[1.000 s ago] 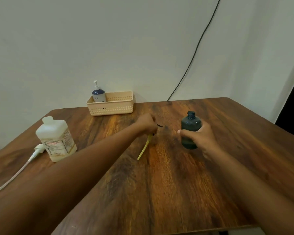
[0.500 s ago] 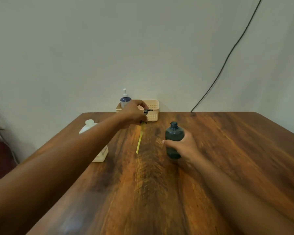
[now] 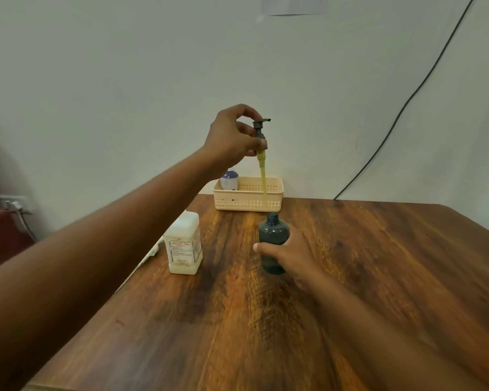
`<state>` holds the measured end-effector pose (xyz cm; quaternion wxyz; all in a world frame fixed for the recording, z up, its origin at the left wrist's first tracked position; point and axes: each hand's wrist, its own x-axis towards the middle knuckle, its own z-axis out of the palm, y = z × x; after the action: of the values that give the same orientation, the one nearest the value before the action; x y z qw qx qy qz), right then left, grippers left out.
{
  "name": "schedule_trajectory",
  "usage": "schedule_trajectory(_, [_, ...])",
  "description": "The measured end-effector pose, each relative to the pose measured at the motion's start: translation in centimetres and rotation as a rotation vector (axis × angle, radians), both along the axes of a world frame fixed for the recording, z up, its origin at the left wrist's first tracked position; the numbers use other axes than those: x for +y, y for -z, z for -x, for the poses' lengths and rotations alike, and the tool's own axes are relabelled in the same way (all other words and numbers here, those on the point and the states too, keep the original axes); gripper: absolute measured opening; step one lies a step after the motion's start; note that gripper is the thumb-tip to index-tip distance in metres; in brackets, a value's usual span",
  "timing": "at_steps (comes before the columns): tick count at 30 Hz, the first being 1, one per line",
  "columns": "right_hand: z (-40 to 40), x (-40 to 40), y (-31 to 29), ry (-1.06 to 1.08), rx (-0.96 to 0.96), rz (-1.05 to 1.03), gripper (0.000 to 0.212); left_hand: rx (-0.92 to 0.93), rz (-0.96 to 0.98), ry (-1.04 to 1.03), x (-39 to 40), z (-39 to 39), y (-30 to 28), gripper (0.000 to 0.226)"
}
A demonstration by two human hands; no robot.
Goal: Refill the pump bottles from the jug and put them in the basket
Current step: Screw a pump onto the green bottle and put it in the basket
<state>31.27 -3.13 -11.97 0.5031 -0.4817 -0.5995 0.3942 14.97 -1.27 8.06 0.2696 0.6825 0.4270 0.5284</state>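
Jug point(image 3: 183, 246) beside bottle point(image 3: 273, 241), basket point(image 3: 248, 197) behind, cable point(image 3: 401, 108) on wall

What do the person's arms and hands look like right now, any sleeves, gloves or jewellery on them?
Both forearms are bare as far as the frame shows: no sleeves, gloves, watch or bands visible. The left hand and right hand are bare too, with no rings that I can make out.

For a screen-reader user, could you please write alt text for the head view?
A left hand holds a dark pump head with yellow tube up above an open dark bottle, which the right hand grips upright on a wooden table. A white jug stands to its left, and a beige basket behind holds another bottle.
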Motion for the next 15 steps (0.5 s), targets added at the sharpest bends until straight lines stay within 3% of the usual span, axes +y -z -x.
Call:
schedule_trajectory(5, [0.1,-0.1,-0.1,-0.003,0.0,-0.007,0.056,-0.008,-0.007,0.009,-0.1,-0.7,0.5,0.044])
schedule_trajectory(15, [-0.4,0.7,-0.9,0.023,-0.008,-0.014,0.06,0.05,0.006,0.039,-1.1,-2.4,3.5,0.046])
